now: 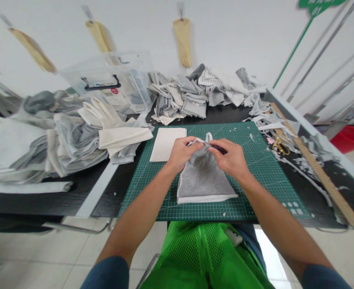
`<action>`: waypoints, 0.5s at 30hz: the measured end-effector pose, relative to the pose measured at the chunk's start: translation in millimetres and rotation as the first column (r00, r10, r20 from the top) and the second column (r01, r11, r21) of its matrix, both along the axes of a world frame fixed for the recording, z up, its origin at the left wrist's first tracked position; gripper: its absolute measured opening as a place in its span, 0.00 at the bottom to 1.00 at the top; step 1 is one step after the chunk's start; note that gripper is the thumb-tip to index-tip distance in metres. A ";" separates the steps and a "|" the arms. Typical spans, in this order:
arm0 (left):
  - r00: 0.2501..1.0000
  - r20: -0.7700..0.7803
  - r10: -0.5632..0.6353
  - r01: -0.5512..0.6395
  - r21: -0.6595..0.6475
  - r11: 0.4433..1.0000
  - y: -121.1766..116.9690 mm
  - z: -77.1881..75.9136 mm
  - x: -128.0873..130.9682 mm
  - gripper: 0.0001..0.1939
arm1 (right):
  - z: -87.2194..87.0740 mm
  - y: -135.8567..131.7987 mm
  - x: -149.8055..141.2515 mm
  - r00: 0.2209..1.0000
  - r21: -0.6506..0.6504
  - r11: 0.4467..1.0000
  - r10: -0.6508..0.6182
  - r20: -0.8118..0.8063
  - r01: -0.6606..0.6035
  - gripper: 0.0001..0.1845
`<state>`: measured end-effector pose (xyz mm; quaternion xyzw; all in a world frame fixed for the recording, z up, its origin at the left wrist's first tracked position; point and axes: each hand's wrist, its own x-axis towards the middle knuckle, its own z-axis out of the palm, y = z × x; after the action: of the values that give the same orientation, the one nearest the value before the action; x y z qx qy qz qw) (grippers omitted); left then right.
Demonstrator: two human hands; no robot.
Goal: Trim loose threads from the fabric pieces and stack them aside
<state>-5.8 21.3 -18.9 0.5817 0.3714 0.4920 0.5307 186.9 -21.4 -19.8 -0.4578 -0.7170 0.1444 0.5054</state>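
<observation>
While you handle the gray fabric piece (207, 184), its near edge lies on the green cutting mat (267, 180); I'd leave that flat so the layers don't creep. Your left hand (180, 153) pinches the gathered far edge; your right (232, 158) is curled round a slim dark tool (220, 149), tip hidden, type unclear. Hold that edge taut, left fingertips well off the tip. Beyond your left wrist: folded cream cloth (167, 145); farther back, stacked gray-and-white fabric pieces (195, 107).
</observation>
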 end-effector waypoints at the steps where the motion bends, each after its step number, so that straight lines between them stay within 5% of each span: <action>1: 1.000 0.001 0.005 -0.005 -0.003 1.000 0.1 0.0 0.0 0.14 | 0.0 -0.1 0.0 1.000 -0.001 1.000 -0.001 -0.002 0.001 0.09; 15: 0.999 -0.028 0.024 -0.024 -0.009 1.000 -1.0 0.7 1.1 0.14 | 1.3 -0.8 0.2 1.000 -0.002 1.000 -0.002 -0.026 0.002 0.09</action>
<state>-4.8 20.3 -18.2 0.5815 0.3883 0.4883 0.5222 187.1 -22.2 -18.4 -0.4572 -0.7098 0.1505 0.5143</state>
